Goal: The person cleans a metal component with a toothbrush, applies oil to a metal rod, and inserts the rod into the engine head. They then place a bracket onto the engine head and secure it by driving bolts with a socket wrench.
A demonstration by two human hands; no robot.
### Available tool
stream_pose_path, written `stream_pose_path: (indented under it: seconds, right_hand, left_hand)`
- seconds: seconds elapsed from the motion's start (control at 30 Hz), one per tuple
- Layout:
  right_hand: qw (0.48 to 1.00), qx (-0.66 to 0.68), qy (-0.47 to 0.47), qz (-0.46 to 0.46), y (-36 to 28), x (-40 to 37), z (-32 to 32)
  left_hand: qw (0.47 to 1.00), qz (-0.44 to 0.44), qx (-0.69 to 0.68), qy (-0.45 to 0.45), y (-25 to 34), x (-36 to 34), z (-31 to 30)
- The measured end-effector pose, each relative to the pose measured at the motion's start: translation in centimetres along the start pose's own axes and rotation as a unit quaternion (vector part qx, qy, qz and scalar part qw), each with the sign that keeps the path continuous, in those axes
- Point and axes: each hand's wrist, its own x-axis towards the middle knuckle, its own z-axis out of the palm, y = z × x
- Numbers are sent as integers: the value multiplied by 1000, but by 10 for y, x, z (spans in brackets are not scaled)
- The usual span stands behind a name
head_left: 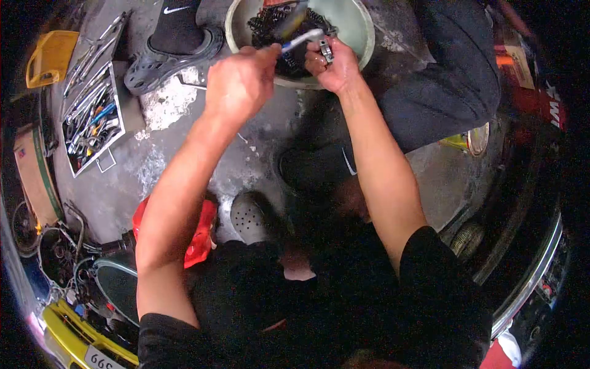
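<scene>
My left hand (239, 83) is closed round the end of a slim white-and-blue tool (300, 41). It looks like a toothbrush, but blur hides its kind. Its pale head meets a small shiny metal part (326, 52), pinched in the fingers of my right hand (337, 66). Both hands are at the near side of a pale round basin (364, 48), the right one over its rim. Dark coil springs (264, 26) lie inside the basin. A blurred yellowish object (291, 23) crosses above them; I cannot make out what it is.
An open metal toolbox (117, 98) full of wrenches and sockets stands at left, near a yellow container (52, 58). Another person's clog (178, 58) and dark-trousered leg (442, 92) flank the basin. A red object (200, 240) lies below my left forearm.
</scene>
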Motion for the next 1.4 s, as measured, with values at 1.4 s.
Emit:
stream_pose_path:
  seconds: [1.4]
  right_hand:
    - [998,5,59,19,7,10,-11]
  left_hand:
    - [988,101,100,-56,-14,-14,43]
